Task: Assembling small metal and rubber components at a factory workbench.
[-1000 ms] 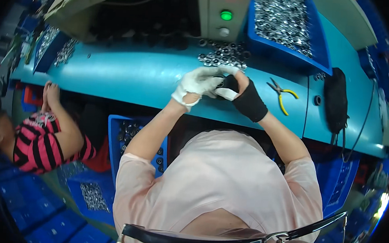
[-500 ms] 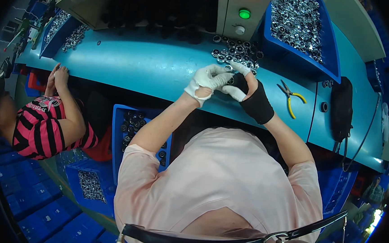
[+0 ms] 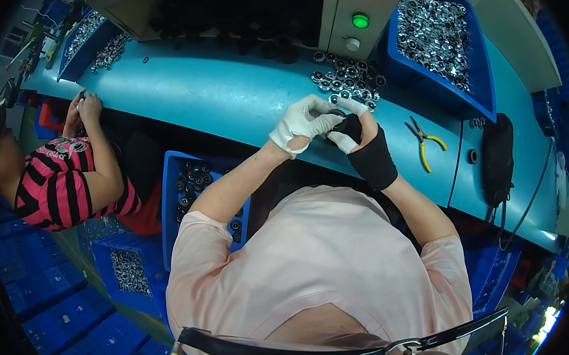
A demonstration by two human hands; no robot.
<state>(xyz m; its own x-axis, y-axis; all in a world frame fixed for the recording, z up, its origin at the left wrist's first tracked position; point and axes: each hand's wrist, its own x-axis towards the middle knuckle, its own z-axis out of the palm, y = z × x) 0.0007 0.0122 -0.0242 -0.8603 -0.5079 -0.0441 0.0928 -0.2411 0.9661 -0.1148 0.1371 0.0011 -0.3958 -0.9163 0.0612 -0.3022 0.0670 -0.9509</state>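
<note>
The turquoise counter before me carries a blue bin heaped with shiny parts. Near the counter's front edge, the white-gloved left hand and black-wrapped right hand meet. Yellow-handled pliers lie untouched to the right. Just beyond the hands sits a loose cluster of small rings; finished or waiting, I can't tell. Both hands' fingers grasp one dark round piece, seemingly mid-handling, not yet set down.
</note>
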